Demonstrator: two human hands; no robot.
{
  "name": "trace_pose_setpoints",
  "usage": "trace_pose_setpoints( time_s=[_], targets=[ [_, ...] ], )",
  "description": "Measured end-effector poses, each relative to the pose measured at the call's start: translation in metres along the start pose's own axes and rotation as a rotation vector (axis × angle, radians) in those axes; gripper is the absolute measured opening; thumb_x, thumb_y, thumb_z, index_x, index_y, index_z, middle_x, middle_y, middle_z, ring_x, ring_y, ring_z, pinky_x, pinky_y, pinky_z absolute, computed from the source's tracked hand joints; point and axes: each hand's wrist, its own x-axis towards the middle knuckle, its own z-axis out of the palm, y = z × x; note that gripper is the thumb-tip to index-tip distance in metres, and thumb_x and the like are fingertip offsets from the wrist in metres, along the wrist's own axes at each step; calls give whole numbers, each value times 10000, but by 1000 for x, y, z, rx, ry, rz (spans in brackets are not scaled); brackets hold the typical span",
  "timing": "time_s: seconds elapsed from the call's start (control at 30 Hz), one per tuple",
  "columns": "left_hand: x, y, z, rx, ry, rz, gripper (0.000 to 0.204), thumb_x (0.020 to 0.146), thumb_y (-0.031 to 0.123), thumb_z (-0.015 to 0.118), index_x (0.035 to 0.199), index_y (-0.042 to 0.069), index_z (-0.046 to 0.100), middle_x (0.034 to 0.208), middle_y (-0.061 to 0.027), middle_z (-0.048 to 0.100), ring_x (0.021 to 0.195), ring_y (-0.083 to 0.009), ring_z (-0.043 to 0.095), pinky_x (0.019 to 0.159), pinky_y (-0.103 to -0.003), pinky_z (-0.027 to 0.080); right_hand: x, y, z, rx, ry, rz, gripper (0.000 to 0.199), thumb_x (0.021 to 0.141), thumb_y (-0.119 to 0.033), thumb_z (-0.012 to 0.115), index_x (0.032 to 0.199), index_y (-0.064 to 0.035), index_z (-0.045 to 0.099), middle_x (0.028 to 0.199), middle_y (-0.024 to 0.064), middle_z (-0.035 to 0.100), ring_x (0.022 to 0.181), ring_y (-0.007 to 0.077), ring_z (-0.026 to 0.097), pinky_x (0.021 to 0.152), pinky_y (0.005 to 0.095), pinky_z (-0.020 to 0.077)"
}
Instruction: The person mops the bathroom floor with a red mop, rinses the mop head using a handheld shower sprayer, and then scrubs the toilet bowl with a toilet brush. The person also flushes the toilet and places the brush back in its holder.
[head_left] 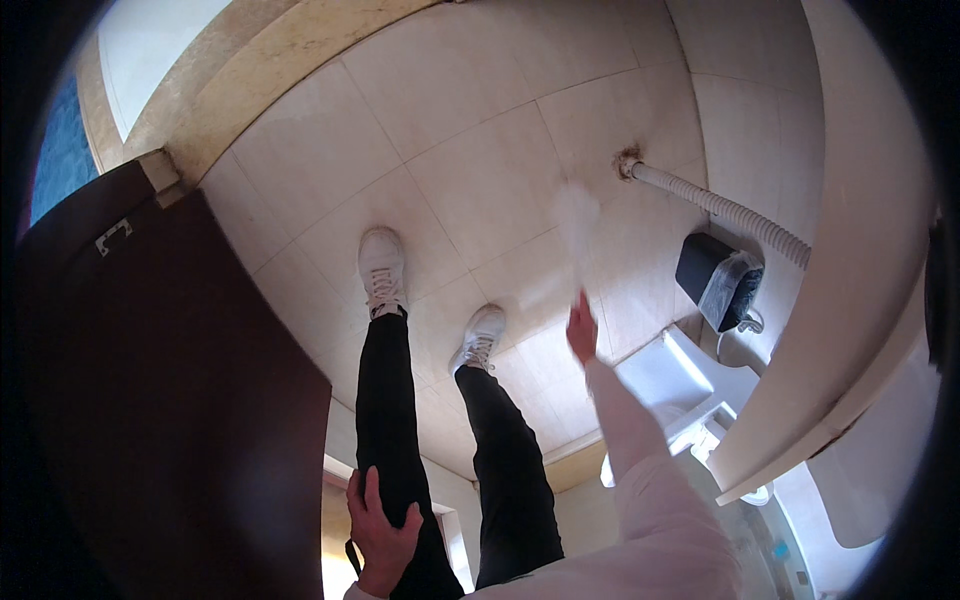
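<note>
My right hand (581, 332) reaches forward over the tiled floor. It looks closed on the near end of a long white thing (578, 215). Motion smears that thing; it is narrow near the hand and wider at the far end, and I cannot make out its kind. Lower left, my left hand (385, 535) lies on my left leg (388, 430) in black trousers, its fingers spread and holding nothing. Both my feet, in white shoes (381, 268), stand on the floor left of the right hand.
A dark door (150, 380) fills the left side. On the right are a black waste bin (703, 268) with a clear liner, a ribbed drain hose (720, 210) entering the floor, and a pale curved counter (860, 300). White toilet (665, 380) parts show below the bin.
</note>
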Motion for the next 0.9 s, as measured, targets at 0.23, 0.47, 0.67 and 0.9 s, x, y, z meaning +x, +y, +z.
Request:
trace_pose_setpoints(
  time_s=[0.23,0.47,0.67,0.9],
  targets=[
    [-24,-20,51,-23,69,12,768,749,233,694,1388,84,293,1339,-245,308,1227,-413,373,984,-470,376,-186,107,-22,-325,-122,312,226,894,-164,447,1039,-49,577,643,77,535,575,203,524,532,323,439],
    [-74,-38,112,-9,136,-33,748,785,337,679,1396,122,304,1349,-269,302,1177,-456,376,950,-527,364,-45,-111,15,231,103,-377,505,894,-99,448,1390,-128,360,1069,209,601,805,358,596,685,435,469],
    [-102,-56,154,118,-66,31,571,804,266,659,1313,118,448,1322,-241,361,1149,-438,415,939,-500,395,81,-250,63,-62,-39,-441,327,878,-162,487,1205,-162,483,798,173,626,748,384,610,650,515,476],
    [-93,-122,206,411,-158,116,552,788,293,669,1279,136,472,1372,-185,317,1067,-410,424,798,-512,475,-115,24,61,67,-89,-138,457,911,-199,461,1360,-255,396,739,205,603,682,377,606,581,482,451]
  ],
)
